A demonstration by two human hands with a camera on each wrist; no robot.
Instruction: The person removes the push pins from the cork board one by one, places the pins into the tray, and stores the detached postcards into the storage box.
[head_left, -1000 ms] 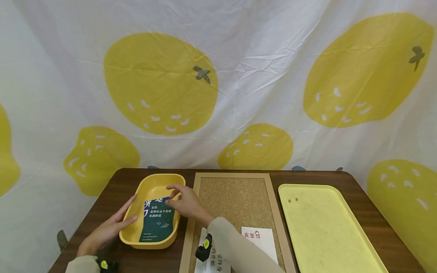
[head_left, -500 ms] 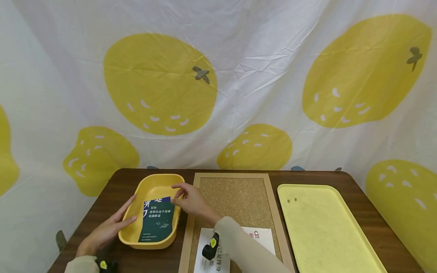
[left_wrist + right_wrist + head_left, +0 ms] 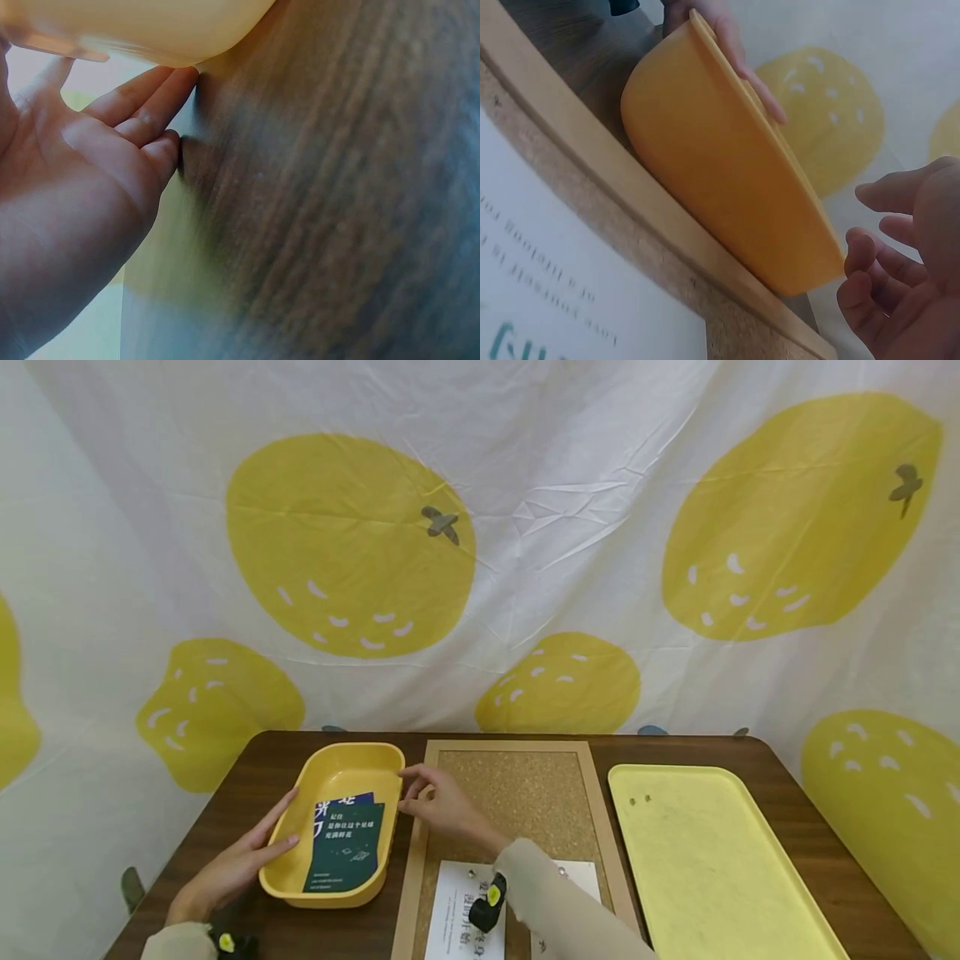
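A deep yellow plastic basin (image 3: 348, 760) stands on the left of the table. Inside it lies a dark green printed card (image 3: 345, 847) over a blue one (image 3: 322, 810). My left hand (image 3: 236, 868) holds the basin's left side, thumb over the rim; in the left wrist view its other fingers lie along the outer wall, low by the table. My right hand (image 3: 442, 806) is at the basin's right rim, fingers loosely bent. The right wrist view shows nothing between the spread fingertips of that hand.
A wood-framed cork board (image 3: 510, 793) lies right of the basin, with white printed cards (image 3: 450, 902) pinned on its near part under my right forearm. Farther right is a pale yellow tray (image 3: 720, 860) bearing two small pins (image 3: 640, 800). A lemon-print curtain (image 3: 570, 560) hangs behind.
My right hand has moved right, from over the top corner of the cards to the basin's right rim. Its forearm uncovers more of the pinned card. The left hand has stayed put.
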